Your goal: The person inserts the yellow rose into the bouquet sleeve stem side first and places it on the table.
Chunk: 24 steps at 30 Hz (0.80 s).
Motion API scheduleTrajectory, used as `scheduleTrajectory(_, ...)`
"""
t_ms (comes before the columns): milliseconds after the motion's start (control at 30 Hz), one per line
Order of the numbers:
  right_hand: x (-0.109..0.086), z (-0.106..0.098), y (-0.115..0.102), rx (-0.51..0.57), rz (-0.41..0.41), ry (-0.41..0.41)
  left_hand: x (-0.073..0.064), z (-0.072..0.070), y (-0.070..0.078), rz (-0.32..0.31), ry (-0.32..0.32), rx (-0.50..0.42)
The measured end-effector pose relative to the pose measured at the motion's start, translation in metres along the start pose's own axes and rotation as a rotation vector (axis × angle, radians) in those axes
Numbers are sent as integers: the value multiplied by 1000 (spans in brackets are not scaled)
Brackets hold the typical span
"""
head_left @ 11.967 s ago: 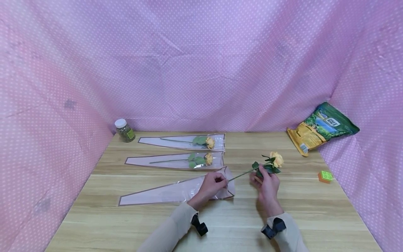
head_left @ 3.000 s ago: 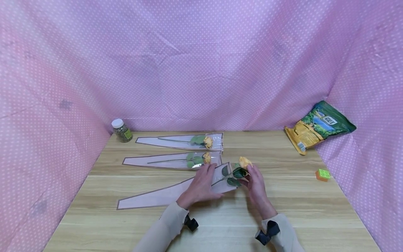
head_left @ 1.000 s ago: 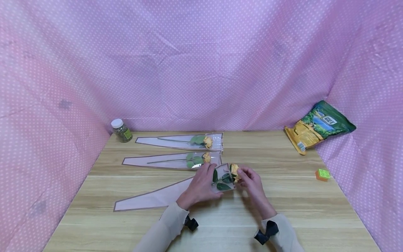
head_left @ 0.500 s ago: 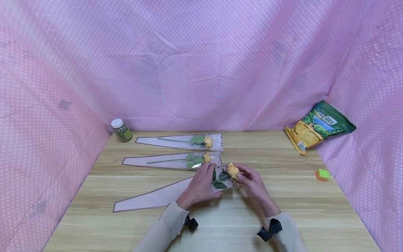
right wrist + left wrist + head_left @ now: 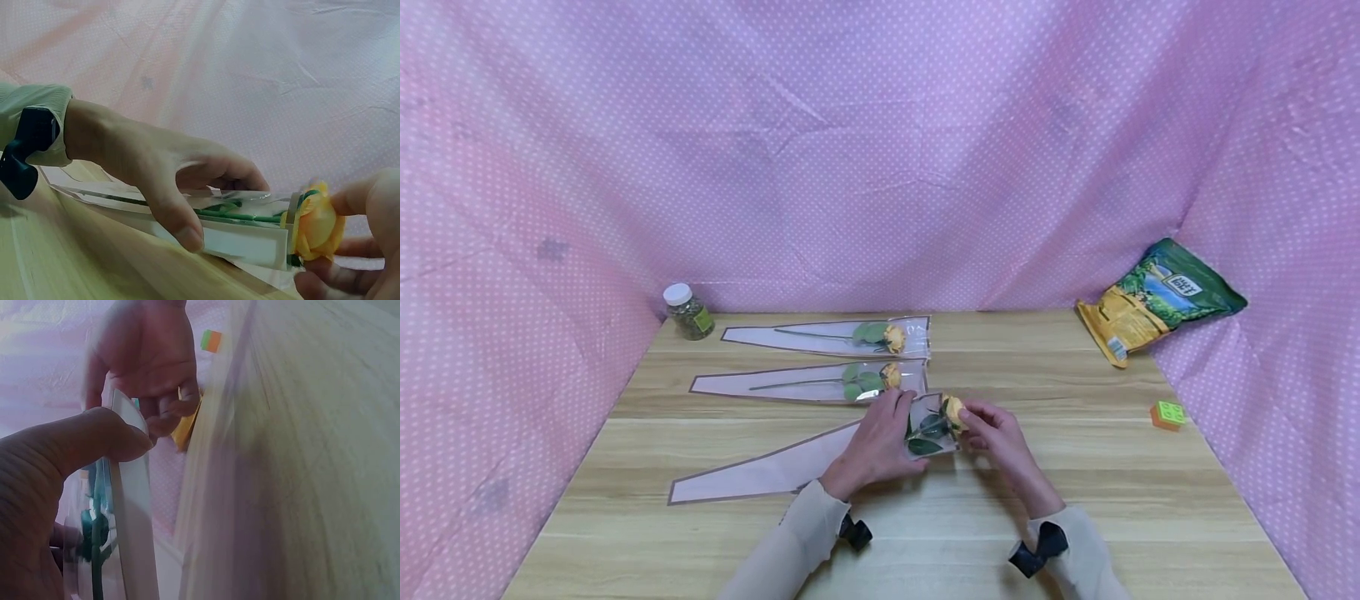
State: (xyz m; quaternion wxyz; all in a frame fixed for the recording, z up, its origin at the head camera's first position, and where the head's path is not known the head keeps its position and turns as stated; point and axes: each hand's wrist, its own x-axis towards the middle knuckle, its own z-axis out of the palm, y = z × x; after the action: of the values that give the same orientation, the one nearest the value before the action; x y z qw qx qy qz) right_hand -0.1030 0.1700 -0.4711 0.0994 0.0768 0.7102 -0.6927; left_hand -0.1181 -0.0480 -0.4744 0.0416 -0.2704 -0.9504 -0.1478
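In the head view my left hand (image 5: 876, 446) spans the wide end of a clear flower sleeve (image 5: 760, 467) with a white back and brown border. Its thumb is on one side edge and its fingers on the other; the right wrist view shows the sleeve tilted, mouth end raised. Inside lie the stem and green leaves of a yellow rose (image 5: 319, 225), whose bloom sits right at the mouth. My right hand (image 5: 1003, 437) pinches that bloom between thumb and fingers. In the left wrist view the left thumb (image 5: 94, 437) presses the sleeve's edge.
Behind lie two sleeved roses: the nearer sleeve (image 5: 722, 384) and the farther sleeve (image 5: 760, 335). A white-capped jar (image 5: 691, 312) stands at the back left. At right are a green and yellow bag (image 5: 1161, 300) and a green-orange toy block (image 5: 1167, 416). Pink dotted cloth surrounds the wooden table (image 5: 1075, 475).
Earlier only the stem's tip was at the mouth; the rose has moved left until its leaves are inside. The left hand shifted to the sleeve's sides, and the right hand followed the bloom left.
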Motion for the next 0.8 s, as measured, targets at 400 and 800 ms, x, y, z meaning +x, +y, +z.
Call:
scheduleTrajectory(400, 1, 4, 5, 40, -45, 5, 0, -1, -2, 0, 2, -21)
scheduleTrajectory(800, 2, 6, 4, 136, 23, 66, -2, -1, -2, 2, -50, 13)
